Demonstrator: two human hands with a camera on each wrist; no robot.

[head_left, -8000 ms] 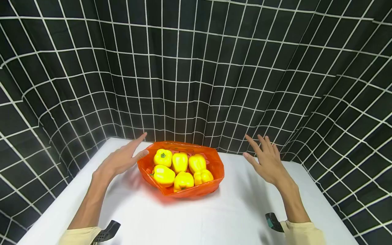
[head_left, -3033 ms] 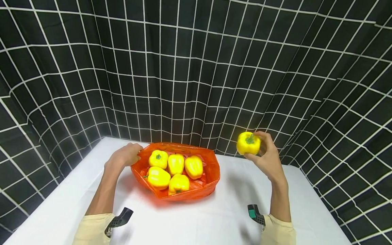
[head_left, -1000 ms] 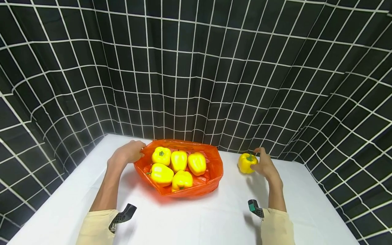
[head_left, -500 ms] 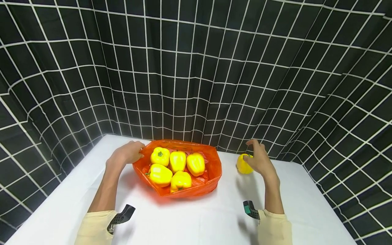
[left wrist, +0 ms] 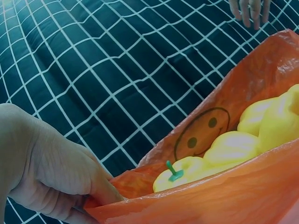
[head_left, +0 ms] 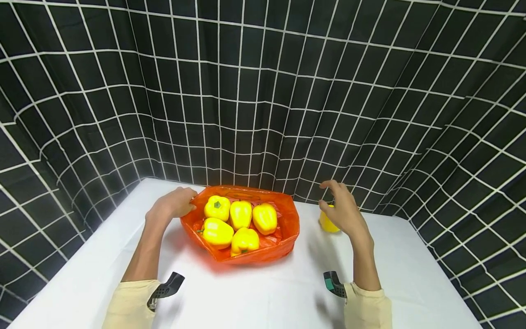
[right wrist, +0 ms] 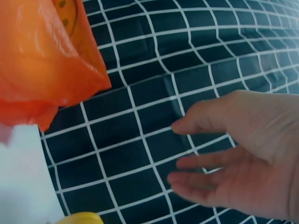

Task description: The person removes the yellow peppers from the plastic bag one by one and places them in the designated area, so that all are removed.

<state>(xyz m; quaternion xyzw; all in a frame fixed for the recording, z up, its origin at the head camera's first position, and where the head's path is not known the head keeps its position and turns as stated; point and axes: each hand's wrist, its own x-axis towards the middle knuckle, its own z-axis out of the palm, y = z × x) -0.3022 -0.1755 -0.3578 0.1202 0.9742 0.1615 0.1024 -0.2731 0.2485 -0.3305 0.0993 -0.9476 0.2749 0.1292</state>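
An orange-red plastic bag [head_left: 287,242] lies with its mouth open on the white table, several yellow bell peppers [head_left: 240,214] inside. The bag's left corner is pinched by my left hand [head_left: 174,203]; in the left wrist view its thumb [left wrist: 105,189] presses the edge near a pepper's green stem [left wrist: 175,173]. To the right, one yellow bell pepper [head_left: 327,223] sits on the table, partly hidden behind my right hand [head_left: 345,208]. That hand hovers above it with loosely bent, spread fingers [right wrist: 201,116] and holds nothing.
A black cloth with a white grid [head_left: 263,91] rises behind and on both sides of the white table [head_left: 255,301]. Dark wrist devices [head_left: 167,287] sit at both sleeve cuffs. A smiley face [left wrist: 203,133] is printed inside the bag.
My right hand took a pepper from the bag, set it on the table at right, let go, and has since moved up and left. My left hand came to grip the bag's edge.
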